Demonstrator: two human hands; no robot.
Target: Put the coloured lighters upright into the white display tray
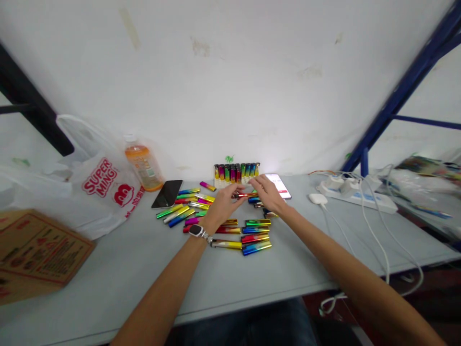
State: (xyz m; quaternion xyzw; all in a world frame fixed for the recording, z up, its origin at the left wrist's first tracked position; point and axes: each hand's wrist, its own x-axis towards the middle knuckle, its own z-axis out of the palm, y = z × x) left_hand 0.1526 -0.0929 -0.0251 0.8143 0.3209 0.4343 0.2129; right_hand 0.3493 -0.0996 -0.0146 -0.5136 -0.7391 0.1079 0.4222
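Observation:
Just in front of the tray, a red and gold lighter point(245, 195) lies level between my two hands. My left hand point(224, 205), with a watch on the wrist, pinches its left end between thumb and fingers. The fingers of my right hand point(268, 193) close around the right end; its fingertips are partly hidden. Behind them, a pale tray point(218, 183) holds several upright shiny lighters point(248, 169) against the wall. Loose lighters lie left of my left hand, such as a green one point(167, 212), and below my hands, including a blue and gold one point(257, 248).
A black phone point(167, 193), an orange drink bottle point(146, 166), a white plastic bag point(97, 192) and a cardboard box point(39, 254) stand left. On the right are a lit phone point(282, 186), a charger point(318, 198), a power strip point(360, 194) with cables, and a blue frame post point(396, 96).

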